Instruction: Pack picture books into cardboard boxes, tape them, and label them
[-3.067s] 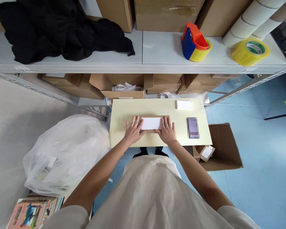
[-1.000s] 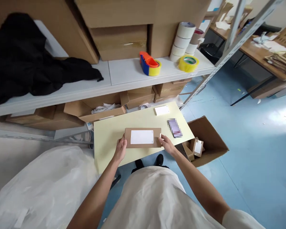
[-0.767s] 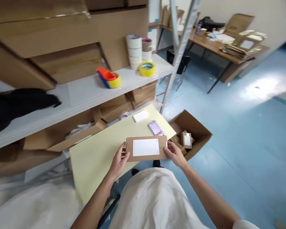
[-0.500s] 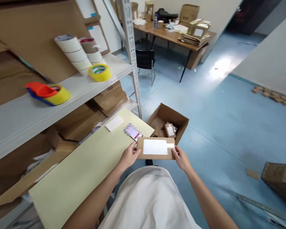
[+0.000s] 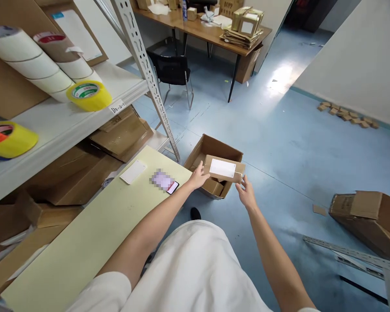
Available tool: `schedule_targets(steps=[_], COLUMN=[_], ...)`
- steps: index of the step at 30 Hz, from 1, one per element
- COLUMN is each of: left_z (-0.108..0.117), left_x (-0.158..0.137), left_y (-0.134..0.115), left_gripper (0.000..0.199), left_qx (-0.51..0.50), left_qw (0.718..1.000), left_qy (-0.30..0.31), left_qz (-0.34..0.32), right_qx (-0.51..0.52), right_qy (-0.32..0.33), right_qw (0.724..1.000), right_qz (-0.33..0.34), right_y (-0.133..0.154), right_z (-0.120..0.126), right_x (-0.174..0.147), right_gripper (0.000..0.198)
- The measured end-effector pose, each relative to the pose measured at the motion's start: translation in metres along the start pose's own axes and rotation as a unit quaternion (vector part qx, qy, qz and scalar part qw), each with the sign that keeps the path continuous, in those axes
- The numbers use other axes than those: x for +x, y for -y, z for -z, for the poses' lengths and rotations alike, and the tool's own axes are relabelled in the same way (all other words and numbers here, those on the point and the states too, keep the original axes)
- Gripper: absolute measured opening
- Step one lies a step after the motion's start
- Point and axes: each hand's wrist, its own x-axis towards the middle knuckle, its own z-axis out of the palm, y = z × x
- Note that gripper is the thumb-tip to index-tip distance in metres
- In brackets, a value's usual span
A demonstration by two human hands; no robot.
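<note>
A flat brown cardboard box point(image 5: 210, 167) with a white label point(image 5: 222, 168) lies level over the opening of a larger carton point(image 5: 192, 157) on the floor. At its left end is my left hand point(image 5: 198, 177), fingers apart, with the thumb overlapping the box's edge in view. My right hand point(image 5: 246, 194) is spread by the right end, fingers loose around the corner and not gripping. Beneath the box, the carton's contents are mostly hidden. On the pale yellow tabletop to the left rest a phone point(image 5: 172, 187), partly pixelated, and a white card stack point(image 5: 133, 171).
A metal shelf point(image 5: 130, 93) at left carries tape rolls point(image 5: 89, 95). Behind stand a black chair point(image 5: 172, 69) and a wooden table point(image 5: 201, 31) with boxes. An open carton point(image 5: 360, 216) and a metal frame point(image 5: 344, 251) are at right.
The labelled box has moved forward, away from my body, and now sits over the carton. Both hands have reached out with it and loosened from its ends. The view has shifted right.
</note>
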Motion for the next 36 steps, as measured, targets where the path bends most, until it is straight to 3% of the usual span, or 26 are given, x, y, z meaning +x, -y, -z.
schedule_targets(steps=[3, 7, 11, 15, 17, 20, 24, 27, 31, 36], left_z=[0.005, 0.028, 0.057, 0.079, 0.082, 0.078, 0.062, 0.047, 0.027, 0.014], left_x=[-0.009, -0.045, -0.102, -0.177, -0.212, -0.247, -0.264, -0.267, -0.278, -0.292], left_y=[0.004, 0.028, 0.074, 0.114, 0.126, 0.136, 0.144, 0.15, 0.158, 0.16], left_gripper=[0.102, 0.1, 0.065, 0.058, 0.057, 0.057, 0.054, 0.051, 0.048, 0.048], left_qx=[-0.071, -0.086, -0.053, -0.015, -0.014, -0.042, -0.074, -0.063, -0.043, -0.047], left_qw=[0.997, 0.994, 0.987, 0.973, 0.958, 0.929, 0.904, 0.901, 0.897, 0.879], left_qy=[0.003, -0.053, -0.117, -0.168, -0.222, -0.294, -0.339, -0.338, -0.326, -0.336], left_qz=[0.017, 0.03, 0.098, 0.156, 0.181, 0.22, 0.249, 0.263, 0.294, 0.335], right_qx=[0.041, 0.033, 0.021, -0.035, -0.099, -0.234, -0.42, -0.492, -0.536, -0.548], right_qy=[0.021, 0.062, 0.13, 0.258, 0.329, 0.416, 0.456, 0.466, 0.477, 0.485], right_qw=[0.999, 0.998, 0.991, 0.965, 0.935, 0.861, 0.744, 0.683, 0.642, 0.622], right_qz=[-0.009, -0.004, 0.005, 0.04, 0.085, 0.177, 0.25, 0.271, 0.27, 0.279], right_y=[0.009, 0.014, 0.011, 0.018, 0.032, 0.061, 0.094, 0.101, 0.094, 0.085], right_z=[-0.008, -0.024, -0.046, -0.082, -0.107, -0.149, -0.209, -0.251, -0.291, -0.306], right_x=[-0.001, -0.006, -0.012, -0.019, -0.021, -0.025, -0.029, -0.026, -0.018, -0.015], right_gripper=[0.075, 0.066, 0.048, 0.037, 0.034, 0.036, 0.045, 0.049, 0.054, 0.053])
